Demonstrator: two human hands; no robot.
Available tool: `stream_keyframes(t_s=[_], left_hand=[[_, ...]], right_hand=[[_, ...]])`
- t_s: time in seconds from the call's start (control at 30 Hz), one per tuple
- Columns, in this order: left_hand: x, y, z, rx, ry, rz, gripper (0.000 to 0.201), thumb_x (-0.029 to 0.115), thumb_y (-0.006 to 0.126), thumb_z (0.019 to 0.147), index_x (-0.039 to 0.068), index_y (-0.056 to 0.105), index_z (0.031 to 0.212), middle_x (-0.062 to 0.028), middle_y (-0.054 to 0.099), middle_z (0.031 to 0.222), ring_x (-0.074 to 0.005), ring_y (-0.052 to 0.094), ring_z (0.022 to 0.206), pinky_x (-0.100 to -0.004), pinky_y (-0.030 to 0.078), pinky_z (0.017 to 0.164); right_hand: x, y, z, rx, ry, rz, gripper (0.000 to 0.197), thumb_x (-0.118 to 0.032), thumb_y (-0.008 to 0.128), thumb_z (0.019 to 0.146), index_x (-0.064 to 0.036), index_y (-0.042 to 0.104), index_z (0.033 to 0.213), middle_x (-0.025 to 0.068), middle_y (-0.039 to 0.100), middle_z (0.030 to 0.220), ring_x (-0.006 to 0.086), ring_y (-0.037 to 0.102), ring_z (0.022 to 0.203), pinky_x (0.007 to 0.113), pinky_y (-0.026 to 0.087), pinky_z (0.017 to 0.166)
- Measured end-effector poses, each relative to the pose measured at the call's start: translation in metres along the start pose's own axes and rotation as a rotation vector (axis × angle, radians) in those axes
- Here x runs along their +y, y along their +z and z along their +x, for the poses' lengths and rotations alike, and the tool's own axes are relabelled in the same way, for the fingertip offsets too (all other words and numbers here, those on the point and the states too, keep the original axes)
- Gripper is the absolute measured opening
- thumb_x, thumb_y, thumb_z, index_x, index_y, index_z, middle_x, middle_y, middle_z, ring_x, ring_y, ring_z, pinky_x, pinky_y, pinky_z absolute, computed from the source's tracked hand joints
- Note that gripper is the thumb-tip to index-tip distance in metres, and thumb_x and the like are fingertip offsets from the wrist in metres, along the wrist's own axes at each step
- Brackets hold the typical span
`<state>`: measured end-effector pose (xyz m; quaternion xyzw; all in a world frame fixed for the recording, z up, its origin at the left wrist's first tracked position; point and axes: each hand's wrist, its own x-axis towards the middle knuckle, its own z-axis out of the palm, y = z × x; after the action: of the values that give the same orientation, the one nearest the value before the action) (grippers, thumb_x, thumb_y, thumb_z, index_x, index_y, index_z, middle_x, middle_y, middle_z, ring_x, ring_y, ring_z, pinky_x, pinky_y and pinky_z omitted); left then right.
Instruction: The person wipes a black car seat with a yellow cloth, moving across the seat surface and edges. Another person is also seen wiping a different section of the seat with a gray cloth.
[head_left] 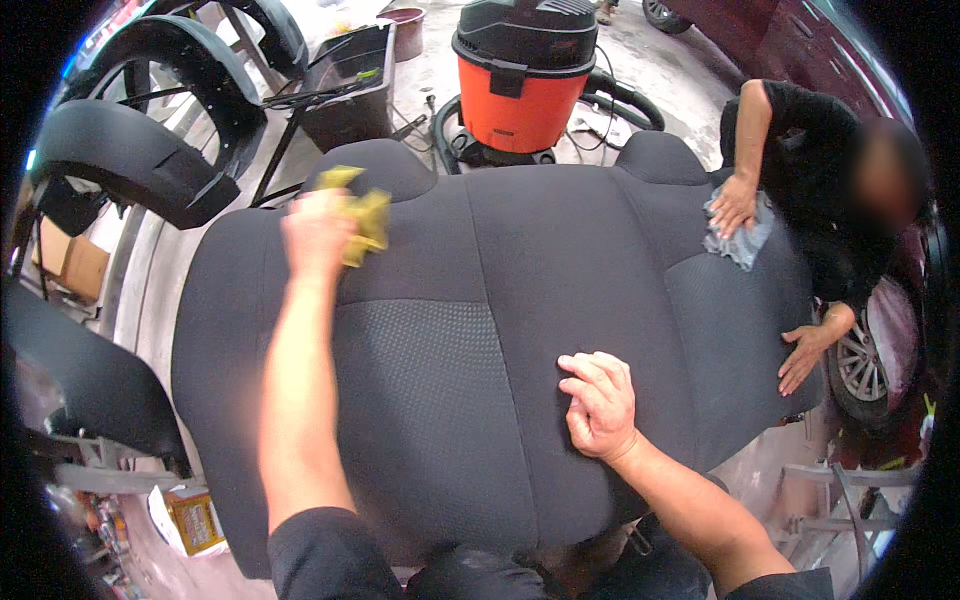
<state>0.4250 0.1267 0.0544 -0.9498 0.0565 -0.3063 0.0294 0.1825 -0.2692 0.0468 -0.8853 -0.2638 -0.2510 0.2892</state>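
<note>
A dark grey fabric car seat back [520, 260] lies in front of me, with patterned panels, seams and rounded headrest bumps at its far edge. My left hand [318, 235], smeared by motion, grips a crumpled yellow cloth [370, 222] against the far left part of the seat, just below the left headrest [385, 168]. Fingers curled in, my right hand [600, 405] rests on the middle of the seat; nothing shows in it. At the right, another person's hand [735, 205] presses a grey-blue cloth [742, 238] on the seat, and their other hand [803, 358] lies flat on its side.
Behind the seat stands an orange and black shop vacuum [525, 95] with a hose. Black plastic fender liners [130, 150] and a black bin [350, 95] are at the far left. A dark red car's wheel [862, 355] is at the right. A yellow box [195, 520] sits lower left.
</note>
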Motion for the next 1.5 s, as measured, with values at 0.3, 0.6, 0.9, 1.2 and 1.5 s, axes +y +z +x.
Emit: stream_keyframes(t_s=[0.3,0.6,0.9,1.2,1.5], left_hand=[[0.036,0.045,0.085,-0.034,-0.413,-0.365,0.038,0.027,0.067,0.078,0.02,0.077,0.115,-0.011,0.076,0.11,-0.03,0.073,0.099,-0.0448,0.058,0.087],[0.088,0.065,0.103,0.023,0.364,-0.125,0.018,0.024,0.068,0.089,0.019,0.074,0.105,-0.008,0.069,0.1,-0.0293,0.065,0.097,-0.0471,0.055,0.082],[-0.061,0.092,0.096,-0.154,-0.321,-0.141,0.043,0.022,0.058,0.09,0.017,0.067,0.132,-0.021,0.069,0.117,-0.0425,0.066,0.11,-0.0516,0.053,0.095],[0.189,0.071,0.123,-0.458,0.033,-0.445,0.029,0.025,0.06,0.09,0.015,0.074,0.113,-0.0157,0.073,0.114,-0.0319,0.069,0.111,-0.0437,0.054,0.094],[0.227,-0.077,-0.027,-0.243,0.65,-0.978,0.025,0.006,0.07,0.072,0.014,0.072,0.096,-0.0113,0.069,0.102,-0.0331,0.067,0.097,-0.0493,0.052,0.087]], right_hand=[[-0.001,0.015,-0.002,0.0,0.02,-0.064,0.03,-0.008,0.065,0.067,-0.009,0.063,0.097,0.0105,0.068,0.121,0.0329,0.064,0.107,0.049,0.049,0.098],[0.007,0.007,-0.007,-0.028,0.019,-0.018,0.029,-0.005,0.063,0.071,-0.0085,0.065,0.1,0.0105,0.07,0.123,0.0315,0.065,0.11,0.047,0.05,0.098],[0.009,0.014,-0.014,0.013,0.058,-0.039,0.031,-0.009,0.064,0.069,-0.0093,0.064,0.1,0.0089,0.068,0.124,0.0304,0.063,0.109,0.047,0.049,0.096],[0.006,0.015,0.0,0.015,0.046,0.028,0.031,-0.008,0.066,0.068,-0.0091,0.064,0.099,0.0089,0.068,0.124,0.0303,0.064,0.11,0.047,0.05,0.096],[0.011,0.008,-0.012,-0.022,0.097,-0.017,0.027,-0.016,0.066,0.071,-0.0093,0.065,0.098,0.0089,0.068,0.123,0.0286,0.063,0.111,0.046,0.049,0.1]])
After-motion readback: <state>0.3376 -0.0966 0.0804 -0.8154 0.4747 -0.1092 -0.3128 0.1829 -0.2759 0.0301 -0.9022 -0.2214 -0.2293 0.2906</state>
